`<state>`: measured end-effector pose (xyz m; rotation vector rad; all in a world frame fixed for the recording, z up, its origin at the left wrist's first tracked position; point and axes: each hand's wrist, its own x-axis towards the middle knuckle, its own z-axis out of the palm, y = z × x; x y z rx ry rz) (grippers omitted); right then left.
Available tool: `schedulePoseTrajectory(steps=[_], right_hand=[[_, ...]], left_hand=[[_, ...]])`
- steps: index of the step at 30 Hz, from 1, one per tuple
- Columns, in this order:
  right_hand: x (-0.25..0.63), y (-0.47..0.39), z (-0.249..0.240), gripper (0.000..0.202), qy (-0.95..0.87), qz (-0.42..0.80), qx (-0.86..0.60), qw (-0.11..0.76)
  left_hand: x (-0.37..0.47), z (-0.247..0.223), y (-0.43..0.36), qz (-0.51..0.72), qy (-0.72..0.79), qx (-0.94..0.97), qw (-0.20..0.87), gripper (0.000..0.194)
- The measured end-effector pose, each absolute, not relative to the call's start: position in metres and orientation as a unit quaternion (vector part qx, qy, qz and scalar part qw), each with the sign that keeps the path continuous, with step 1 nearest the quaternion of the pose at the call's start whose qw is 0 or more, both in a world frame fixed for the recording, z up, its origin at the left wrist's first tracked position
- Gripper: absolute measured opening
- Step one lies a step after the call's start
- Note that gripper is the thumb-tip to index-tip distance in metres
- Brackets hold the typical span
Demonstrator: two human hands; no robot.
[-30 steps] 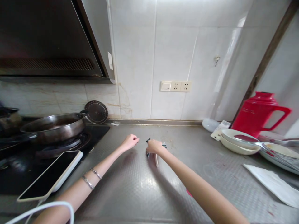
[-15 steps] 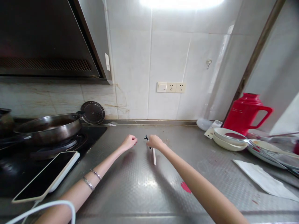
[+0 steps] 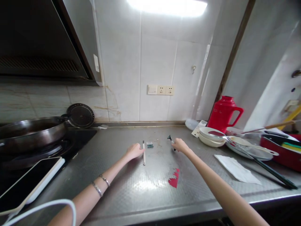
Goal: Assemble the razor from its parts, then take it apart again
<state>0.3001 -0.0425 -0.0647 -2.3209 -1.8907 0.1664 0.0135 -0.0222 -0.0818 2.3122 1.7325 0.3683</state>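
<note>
Pale writing on the red thermos (image 3: 221,116), at two o'clock from the right hand (image 3: 180,145), is too small to read. That hand is closed around a dark razor (image 3: 171,141), head toward eleven o'clock. The left hand (image 3: 135,151) is narrow, fingertips at a white stick (image 3: 144,158) on the desk (image 3: 113,201); whether they grip it, I cannot tell.

Dark razor (image 3: 171,140) tilted, slim white stick (image 3: 144,157) flat on metal counter (image 3: 117,194)
</note>
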Motion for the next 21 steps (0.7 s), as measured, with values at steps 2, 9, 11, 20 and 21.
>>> schedulePoseTrajectory(steps=[2, 9, 11, 20, 21], right_hand=[[0.305, -0.044, -0.07, 0.026, -0.624, 0.052, -0.777, 0.07], [0.311, -0.044, -0.077, 0.023, -0.627, 0.046, -0.775, 0.069], [0.312, -0.045, -0.077, 0.022, -0.629, 0.046, -0.772, 0.074], [0.321, -0.054, -0.064, 0.025, -0.614, 0.037, -0.774, 0.15], [0.321, -0.055, -0.061, 0.025, -0.611, 0.041, -0.773, 0.164]], left_hand=[[0.024, -0.081, -0.03, 0.105, 0.602, 0.787, 0.082, 0.042], [0.046, -0.078, -0.047, 0.055, 0.599, 0.799, 0.017, 0.034], [0.049, -0.078, -0.048, 0.049, 0.597, 0.801, 0.008, 0.032], [0.041, -0.076, -0.041, 0.086, 0.614, 0.784, 0.028, 0.027], [0.04, -0.074, -0.04, 0.095, 0.612, 0.785, 0.03, 0.027]])
